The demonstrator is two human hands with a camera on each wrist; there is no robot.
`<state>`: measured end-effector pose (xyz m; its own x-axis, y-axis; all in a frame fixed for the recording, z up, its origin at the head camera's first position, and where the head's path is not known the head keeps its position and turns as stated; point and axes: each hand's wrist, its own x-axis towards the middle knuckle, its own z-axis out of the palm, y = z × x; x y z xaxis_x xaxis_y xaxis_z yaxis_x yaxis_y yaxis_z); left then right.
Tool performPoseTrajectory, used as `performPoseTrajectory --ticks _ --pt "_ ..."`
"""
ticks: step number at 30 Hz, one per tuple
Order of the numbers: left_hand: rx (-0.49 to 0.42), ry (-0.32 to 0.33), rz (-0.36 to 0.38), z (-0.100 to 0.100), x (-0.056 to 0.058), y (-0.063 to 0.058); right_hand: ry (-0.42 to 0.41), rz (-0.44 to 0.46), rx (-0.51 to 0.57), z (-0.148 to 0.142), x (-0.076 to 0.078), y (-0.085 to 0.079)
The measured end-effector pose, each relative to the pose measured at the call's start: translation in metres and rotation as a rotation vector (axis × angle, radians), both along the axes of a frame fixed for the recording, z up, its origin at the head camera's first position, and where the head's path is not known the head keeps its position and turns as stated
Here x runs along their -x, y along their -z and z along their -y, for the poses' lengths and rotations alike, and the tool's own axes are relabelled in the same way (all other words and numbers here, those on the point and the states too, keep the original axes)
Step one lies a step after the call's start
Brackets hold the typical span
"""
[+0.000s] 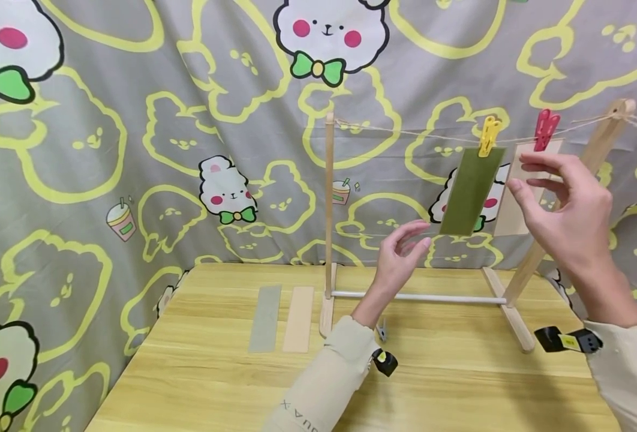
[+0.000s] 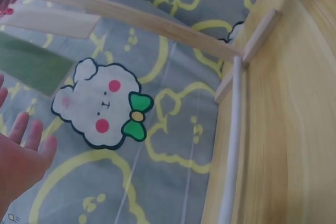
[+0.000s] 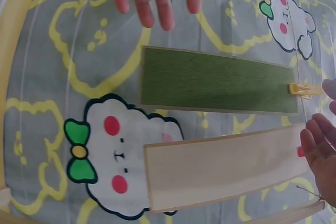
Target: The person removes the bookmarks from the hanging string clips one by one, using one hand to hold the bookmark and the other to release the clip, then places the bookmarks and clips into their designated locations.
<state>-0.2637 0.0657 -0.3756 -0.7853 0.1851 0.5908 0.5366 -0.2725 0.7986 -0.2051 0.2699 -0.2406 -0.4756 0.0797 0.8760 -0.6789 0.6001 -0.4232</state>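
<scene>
A dark green rectangular strip (image 1: pixel 472 192) hangs from a thin string (image 1: pixel 405 131) by a yellow clothespin (image 1: pixel 489 135). To its right a cream strip (image 3: pixel 226 169) hangs by a red clothespin (image 1: pixel 546 129), its upper part partly behind my right hand (image 1: pixel 572 210) in the head view. That hand is raised with bent, parted fingers and nothing visible between them. Left of the green strip's lower end is my left hand (image 1: pixel 399 255), fingers loosely bent and holding nothing. The right wrist view shows both strips hanging apart from each other.
A wooden frame with two posts (image 1: pixel 329 204) and a white crossbar (image 1: pixel 421 297) carries the string. On the table (image 1: pixel 205 372) lie a grey-green strip (image 1: pixel 265 318) and a peach strip (image 1: pixel 299 319). A grey clothespin (image 1: pixel 382 330) lies beside the left forearm. Behind hangs a patterned curtain (image 1: pixel 275 132).
</scene>
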Motion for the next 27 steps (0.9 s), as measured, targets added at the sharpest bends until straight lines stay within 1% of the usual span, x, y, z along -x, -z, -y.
performPoseTrajectory --ticks 2,5,8,10,12,14,17,23,27 --pt "-0.021 0.012 -0.004 -0.005 0.003 -0.002 0.017 0.002 -0.002 0.005 -0.003 -0.010" --pt "-0.039 0.049 -0.014 -0.011 0.007 -0.006 0.029 0.024 0.015 0.011 -0.004 -0.023" --pt "-0.032 0.078 -0.024 -0.015 0.009 -0.009 0.024 0.047 0.022 0.013 0.002 -0.031" --pt "-0.027 0.084 -0.033 -0.018 0.010 -0.010 0.015 0.059 0.012 0.013 0.008 -0.035" --pt "-0.040 0.076 -0.039 -0.020 0.011 -0.012 0.019 0.071 -0.007 0.012 0.014 -0.039" --pt "-0.058 0.061 -0.041 -0.024 0.013 -0.014 0.045 0.082 -0.034 0.011 0.019 -0.043" --pt "-0.073 0.039 -0.034 -0.028 0.014 -0.015 0.085 0.127 -0.062 0.011 0.023 -0.048" --pt "-0.006 0.021 -0.012 -0.032 0.018 -0.016 0.136 0.212 -0.139 0.015 0.029 -0.058" --pt "0.018 0.001 0.011 -0.035 0.019 -0.016 0.154 0.277 -0.205 0.015 0.031 -0.062"
